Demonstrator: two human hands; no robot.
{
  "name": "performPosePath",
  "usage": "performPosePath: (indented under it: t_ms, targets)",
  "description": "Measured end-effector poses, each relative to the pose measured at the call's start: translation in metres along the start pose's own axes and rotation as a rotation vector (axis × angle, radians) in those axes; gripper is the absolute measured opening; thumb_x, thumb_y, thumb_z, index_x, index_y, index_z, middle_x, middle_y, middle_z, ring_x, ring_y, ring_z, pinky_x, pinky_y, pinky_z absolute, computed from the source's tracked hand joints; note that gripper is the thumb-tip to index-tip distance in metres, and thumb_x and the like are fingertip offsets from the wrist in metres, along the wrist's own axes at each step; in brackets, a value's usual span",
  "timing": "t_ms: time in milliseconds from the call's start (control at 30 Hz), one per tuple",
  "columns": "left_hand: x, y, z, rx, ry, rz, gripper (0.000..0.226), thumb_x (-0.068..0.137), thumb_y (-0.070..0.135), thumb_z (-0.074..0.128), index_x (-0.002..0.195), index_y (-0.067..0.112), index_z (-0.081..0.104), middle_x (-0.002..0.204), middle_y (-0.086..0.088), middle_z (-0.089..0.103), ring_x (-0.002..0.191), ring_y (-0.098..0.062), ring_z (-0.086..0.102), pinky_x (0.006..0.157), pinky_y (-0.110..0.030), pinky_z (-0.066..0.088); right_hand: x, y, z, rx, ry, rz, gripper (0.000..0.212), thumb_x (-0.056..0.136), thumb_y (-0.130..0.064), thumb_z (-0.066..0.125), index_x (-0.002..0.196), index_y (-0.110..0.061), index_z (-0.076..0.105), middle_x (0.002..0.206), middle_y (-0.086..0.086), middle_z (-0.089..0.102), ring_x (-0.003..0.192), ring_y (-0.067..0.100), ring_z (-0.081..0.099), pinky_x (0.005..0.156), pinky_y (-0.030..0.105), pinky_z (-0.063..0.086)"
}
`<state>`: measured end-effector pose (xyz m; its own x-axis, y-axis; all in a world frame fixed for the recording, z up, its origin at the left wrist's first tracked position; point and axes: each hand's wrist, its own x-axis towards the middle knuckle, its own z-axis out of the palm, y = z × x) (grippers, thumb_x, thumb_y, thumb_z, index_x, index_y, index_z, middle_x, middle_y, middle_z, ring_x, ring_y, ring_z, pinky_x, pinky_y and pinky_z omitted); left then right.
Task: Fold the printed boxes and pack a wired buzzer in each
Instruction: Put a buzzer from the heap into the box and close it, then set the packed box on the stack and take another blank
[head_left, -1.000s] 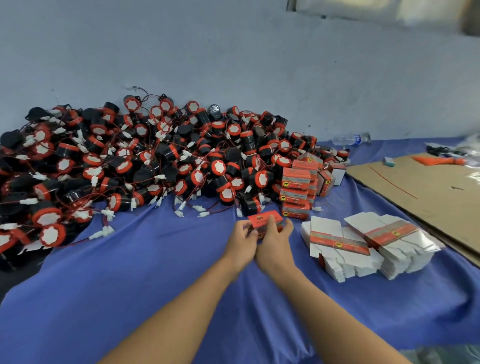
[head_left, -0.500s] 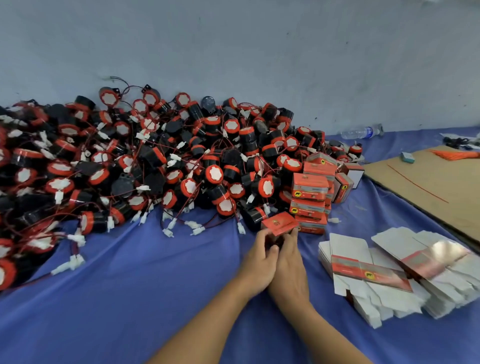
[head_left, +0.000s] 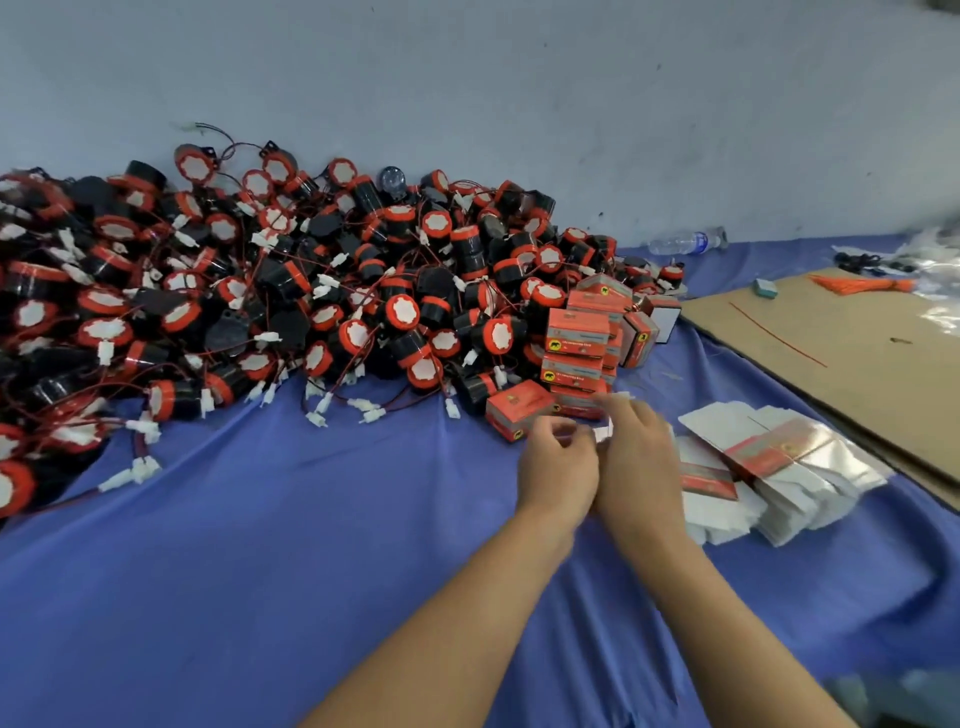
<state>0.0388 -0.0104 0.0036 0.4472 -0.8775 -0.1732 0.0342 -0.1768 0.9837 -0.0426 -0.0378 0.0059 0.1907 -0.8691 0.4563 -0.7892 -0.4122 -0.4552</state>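
2 hands meet over the blue cloth (head_left: 260, 545) — left hand (head_left: 558, 467) and right hand (head_left: 641, 457) side by side, a sliver of white card (head_left: 602, 434) between them, though blur hides whether either grips it. 1 folded orange box (head_left: 519, 413) lies on the cloth just beyond the left hand, at the foot of the buzzer pile (head_left: 311, 291) — flat blanks (head_left: 779, 467) sit just right of the right hand.

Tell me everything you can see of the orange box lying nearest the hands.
The orange box is a small printed carton, cardboard by its look, apparently closed, with a yellow mark on its near side. It lies on the blue cloth, at the foot of the stack of finished boxes, beside the buzzer pile. The left hand is close by; blur hides whether they touch.
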Motion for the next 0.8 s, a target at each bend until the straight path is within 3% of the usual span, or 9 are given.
performPosePath:
  t_ms: [100, 167, 233, 333, 400, 500, 600, 700, 800]
  targets:
    - [-0.023, -0.007, 0.03, 0.567, -0.129, 0.087, 0.031, 0.104, 0.028, 0.049, 0.128, 0.009, 0.053, 0.131, -0.016, 0.056, 0.122, -0.036, 0.054, 0.099, -0.043, 0.044, -0.018, 0.041, -0.024, -0.477, -0.33, 0.126, 0.044, 0.101, -0.026, 0.05, 0.144, -0.018, 0.046, 0.15, 0.003, 0.046, 0.139, 0.025, 0.039, 0.104, 0.037, 0.036]
    - [-0.031, -0.019, 0.043, 0.633, -0.152, 0.031, 0.034, 0.104, 0.024, 0.049, 0.132, 0.005, 0.05, 0.135, -0.02, 0.051, 0.124, -0.037, 0.052, 0.097, -0.041, 0.043, -0.035, 0.059, -0.021, -0.493, -0.454, 0.089, 0.052, 0.103, -0.033, 0.047, 0.152, -0.021, 0.035, 0.158, -0.003, 0.034, 0.146, 0.02, 0.029, 0.108, 0.035, 0.035]
    - [-0.033, -0.022, 0.047, 0.518, -0.099, -0.062, 0.031, 0.103, 0.026, 0.054, 0.127, 0.006, 0.053, 0.133, -0.017, 0.055, 0.12, -0.034, 0.056, 0.092, -0.038, 0.044, -0.04, 0.067, -0.021, -0.422, -0.442, 0.073, 0.055, 0.103, -0.032, 0.047, 0.155, -0.021, 0.032, 0.161, -0.004, 0.031, 0.148, 0.02, 0.026, 0.111, 0.036, 0.033]
    - [-0.031, -0.022, 0.044, 0.397, -0.06, -0.14, 0.022, 0.101, 0.026, 0.06, 0.117, 0.011, 0.056, 0.126, -0.011, 0.063, 0.113, -0.03, 0.061, 0.087, -0.036, 0.048, -0.036, 0.071, -0.027, -0.308, -0.423, 0.083, 0.047, 0.1, -0.023, 0.051, 0.146, -0.019, 0.048, 0.154, 0.0, 0.046, 0.142, 0.024, 0.038, 0.111, 0.038, 0.035]
    - [-0.032, -0.021, 0.037, 0.286, -0.05, -0.157, 0.005, 0.097, 0.02, 0.063, 0.098, 0.019, 0.058, 0.118, -0.008, 0.068, 0.099, -0.025, 0.063, 0.081, -0.035, 0.052, -0.036, 0.071, -0.034, -0.245, -0.416, 0.055, 0.049, 0.094, -0.018, 0.058, 0.142, -0.018, 0.051, 0.147, 0.002, 0.054, 0.135, 0.026, 0.045, 0.108, 0.035, 0.035]
    - [-0.035, -0.021, 0.024, 0.08, -0.087, -0.177, 0.014, 0.096, 0.015, 0.06, 0.089, 0.025, 0.056, 0.112, -0.009, 0.07, 0.094, -0.025, 0.063, 0.086, -0.04, 0.056, -0.034, 0.066, -0.048, -0.121, -0.379, 0.051, 0.06, 0.092, -0.015, 0.06, 0.15, -0.018, 0.043, 0.151, 0.004, 0.049, 0.138, 0.028, 0.041, 0.11, 0.035, 0.031]
    - [-0.043, -0.019, 0.007, -0.044, -0.146, -0.11, 0.012, 0.102, 0.013, 0.055, 0.095, 0.022, 0.057, 0.106, -0.003, 0.067, 0.085, -0.019, 0.056, 0.082, -0.04, 0.053, -0.03, 0.058, -0.063, -0.061, -0.35, 0.013, 0.084, 0.089, -0.03, 0.07, 0.159, -0.019, 0.027, 0.161, 0.001, 0.034, 0.149, 0.025, 0.028, 0.119, 0.038, 0.025]
    - [-0.059, -0.013, -0.025, -0.154, -0.164, -0.02, 0.014, 0.105, 0.009, 0.05, 0.096, 0.018, 0.056, 0.097, -0.003, 0.067, 0.082, -0.017, 0.061, 0.081, -0.029, 0.054, -0.03, 0.034, -0.077, -0.068, -0.381, -0.044, 0.106, 0.08, -0.047, 0.08, 0.162, -0.025, 0.017, 0.156, -0.003, 0.04, 0.145, 0.024, 0.032, 0.116, 0.042, 0.031]
    - [-0.081, -0.007, -0.067, -0.244, -0.136, 0.077, 0.011, 0.106, 0.005, 0.048, 0.101, 0.012, 0.056, 0.099, -0.017, 0.066, 0.087, -0.024, 0.068, 0.081, -0.025, 0.059, -0.035, 0.001, -0.079, -0.024, -0.411, -0.101, 0.114, 0.069, -0.057, 0.086, 0.16, -0.027, 0.025, 0.14, -0.004, 0.05, 0.132, 0.021, 0.039, 0.107, 0.035, 0.033]
